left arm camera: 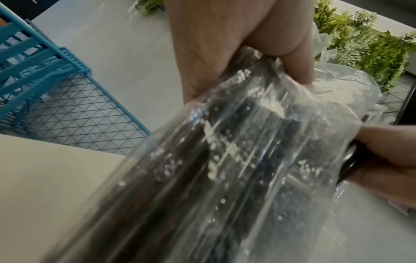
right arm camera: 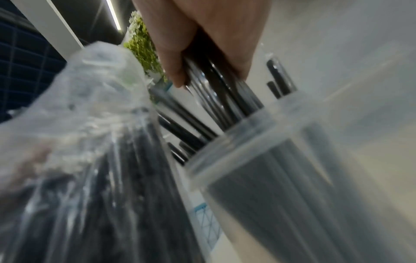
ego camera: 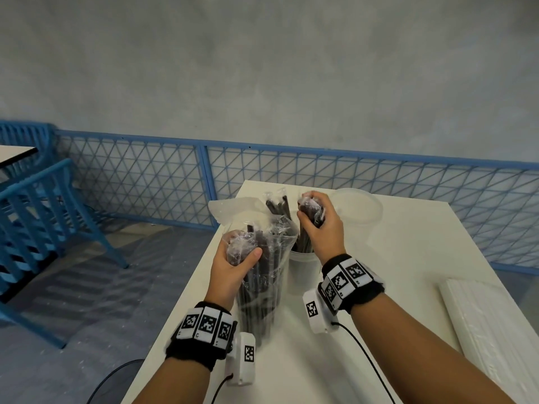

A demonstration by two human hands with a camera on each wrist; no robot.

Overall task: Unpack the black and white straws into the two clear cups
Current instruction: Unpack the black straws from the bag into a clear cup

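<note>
1. Two clear cups stand on the white table point(ego camera: 408, 258): the near cup point(ego camera: 303, 269) holds black straws, and the far cup point(ego camera: 360, 205) looks empty, though it is hard to make out.
2. One clear bag point(ego camera: 262, 275) of black straws stands upright beside the near cup.
3. The left hand point(ego camera: 233, 258) clenches the bag's upper part, thumb across the plastic.
4. The right hand point(ego camera: 319, 225) grasps a bundle of wrapped black straws point(right arm camera: 225, 96), their lower ends inside the near cup.
5. A white box point(ego camera: 493, 330) lies at the table's right edge.
</note>
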